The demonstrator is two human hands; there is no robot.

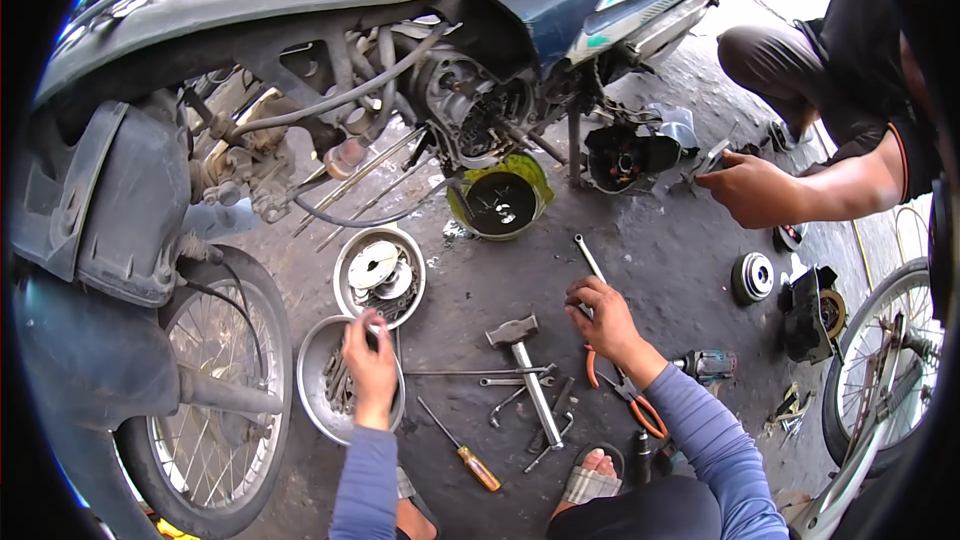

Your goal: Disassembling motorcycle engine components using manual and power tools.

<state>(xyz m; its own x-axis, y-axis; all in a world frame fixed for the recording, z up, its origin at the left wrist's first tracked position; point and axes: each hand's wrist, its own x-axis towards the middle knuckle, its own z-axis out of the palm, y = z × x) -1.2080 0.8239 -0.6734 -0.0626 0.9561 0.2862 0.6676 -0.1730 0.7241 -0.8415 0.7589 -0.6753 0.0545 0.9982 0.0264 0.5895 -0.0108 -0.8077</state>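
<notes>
My left hand [371, 370] is over the right rim of a metal bowl [312, 380] that holds several bolts [340, 380]. Its thumb and fingers are bent but apart, a little blurred, and I see nothing between them. My right hand [605, 320] has its fingers curled over the near end of a silver wrench [589, 255]; the wrench's far end points up and left, and its near end is hidden. A hammer [530, 370] lies between my hands. Beyond them is the opened engine [475, 105] of a motorbike.
A second bowl [340, 285] holds round metal parts. A yellow-green basin [545, 195] with dark liquid sits under the engine. Orange-handled pliers [650, 418], a screwdriver [475, 462] and a cordless power tool [710, 365] lie nearby. Another person's hand [755, 190] holds something at right.
</notes>
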